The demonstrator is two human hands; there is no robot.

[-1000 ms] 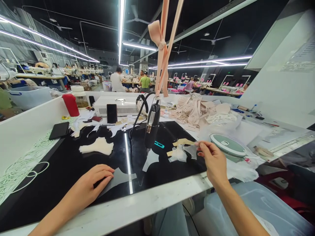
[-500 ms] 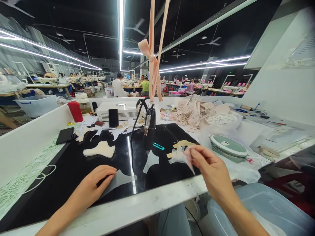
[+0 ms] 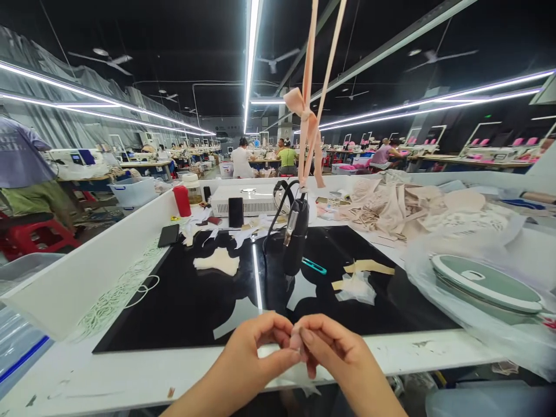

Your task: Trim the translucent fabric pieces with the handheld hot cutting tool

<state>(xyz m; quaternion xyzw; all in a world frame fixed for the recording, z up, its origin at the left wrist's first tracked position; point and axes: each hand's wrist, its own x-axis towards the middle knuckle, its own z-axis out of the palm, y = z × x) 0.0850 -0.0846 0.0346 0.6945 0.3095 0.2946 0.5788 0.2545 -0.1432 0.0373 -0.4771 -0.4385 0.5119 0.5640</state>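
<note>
fingers of my left hand (image 3: 248, 352) and right hand (image 3: 337, 348) are pinching a sheer scrap (image 3: 308, 383), hanging by the mat's (image 3: 169, 307) six o'clock edge; a pale cutout (image 3: 302, 291) is lying twelve o'clock from it.

The held film (image 3: 310, 386) is whitish. The board (image 3: 156, 324) is black, the padded piece (image 3: 217, 262) is cream, the small tool (image 3: 314, 266) is teal. The knotted ribbon (image 3: 296, 102) is peach, the cords (image 3: 117, 301) are pale green, the oval lid (image 3: 495, 287) is grey-green, edged in white.
</note>
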